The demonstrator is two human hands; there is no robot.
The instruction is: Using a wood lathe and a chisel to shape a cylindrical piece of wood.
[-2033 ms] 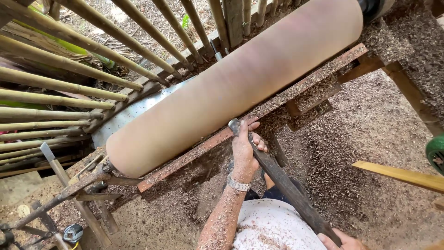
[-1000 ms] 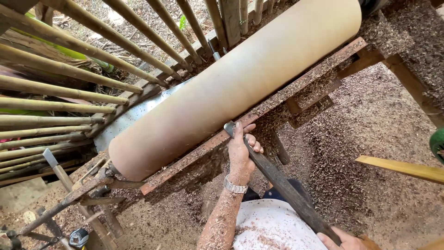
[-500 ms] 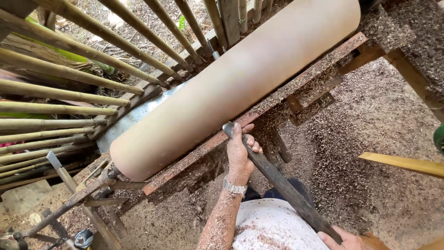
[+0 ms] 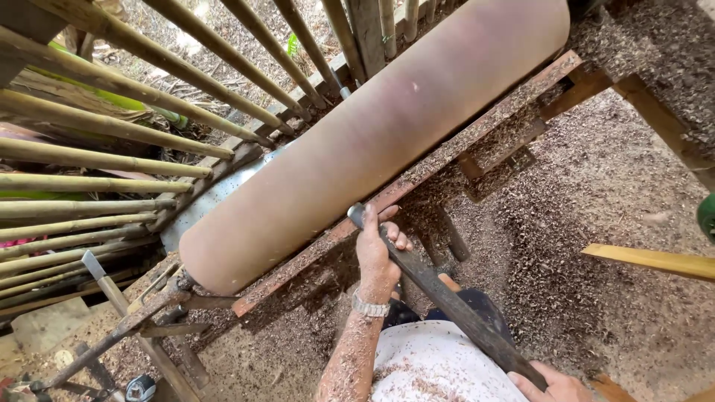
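From where I sit, the bamboo poles fill the left edge, and below them a scatter of metal rods and tools lies in the sawdust, too cluttered for me to name each one. Next comes the big wooden cylinder, mounted lengthwise on the lathe and running from lower left to upper right; its surface already looks round and smooth along the whole visible length, so I judge the rough shaping done and only finishing passes left. Its near end is a plain rounded face, and I cannot see how it is held there. The rusty tool rest runs just beside it. My left hand is curled around the front of the long dark turning chisel, pressing it onto that rest; the blade tip is hidden where it meets the wood. My right hand is closed on the handle end, but the frame cuts it off. Thick wood shavings cover the bench and floor. The cylinder's far end runs out of frame.
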